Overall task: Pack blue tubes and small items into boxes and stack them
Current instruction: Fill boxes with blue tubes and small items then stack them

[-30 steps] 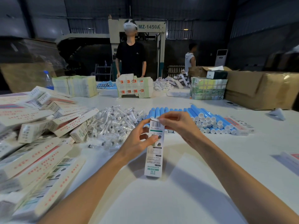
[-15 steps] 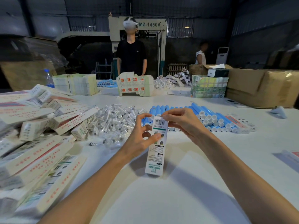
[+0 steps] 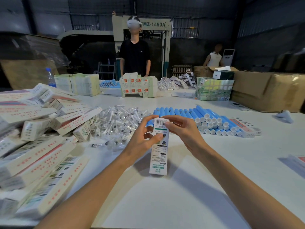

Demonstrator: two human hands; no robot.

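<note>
— Where's the box [image 3: 159, 146] right now?

— Between both hands, over the middle of the table [image 3: 189, 200]. It stands upright, barcode end up, print upside down. Its lower end is down at the tabletop, but I can't tell whether it touches.

— How does the left hand [image 3: 142, 139] have it?

— Grasping it. The thumb lies across the printed front, a little above the middle, and the fingers curl round behind the left edge.

— And the right hand [image 3: 183, 131]?

— It pinches the top end. The fingertips sit on the barcode flap, with the palm off to the right of the box.

— Is the top flap closed?

— Can't tell; the fingers cover it.

— Where are the blue tubes [image 3: 203, 119]?

— Just behind the hands, lying side by side in a stacked row that runs off to the right, white caps facing this way. The box's top end overlaps the left end of that row.

— The small wrapped items [image 3: 118, 123]?

— A loose pile in clear wrappers, left of the tubes and just beyond the left hand.

— Other cartons?

— A heap of boxes [image 3: 41, 129] fills the left side of the table, well apart from the held one. A person [image 3: 135, 55] stands at the far side.
</note>
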